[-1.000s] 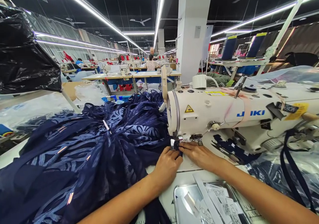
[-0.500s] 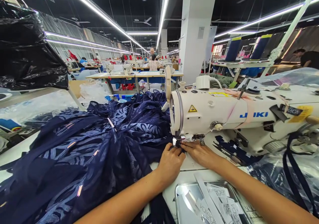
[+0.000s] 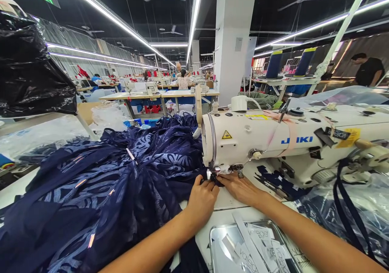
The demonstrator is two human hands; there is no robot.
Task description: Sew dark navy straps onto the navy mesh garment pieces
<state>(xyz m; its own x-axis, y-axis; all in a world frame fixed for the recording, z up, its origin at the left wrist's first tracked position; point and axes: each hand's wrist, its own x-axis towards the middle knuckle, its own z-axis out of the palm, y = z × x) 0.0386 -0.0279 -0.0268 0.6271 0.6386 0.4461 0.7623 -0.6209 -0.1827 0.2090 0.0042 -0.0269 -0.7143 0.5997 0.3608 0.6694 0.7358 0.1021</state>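
A big heap of navy patterned fabric (image 3: pixel 100 188) covers the left of the sewing table. My left hand (image 3: pixel 202 198) rests on its edge, fingers curled and pinching the cloth right at the presser foot (image 3: pixel 213 171) of a white JUKI sewing machine (image 3: pixel 273 141). My right hand (image 3: pixel 240 188) lies flat on the machine bed just right of the needle, fingertips pressing the same navy piece. Both hands almost touch under the needle.
A metal tray (image 3: pixel 219 240) of white printed labels sits near the front edge. Clear plastic bags with navy cloth (image 3: pixel 343 208) lie at the right. A black plastic bag (image 3: pixel 30 70) hangs at upper left. Other workers and sewing tables fill the hall behind.
Both hands have stayed at the needle, with the left fingers creeping slightly closer to the presser foot. The view has shifted a little; a person in black has come into sight at far right.
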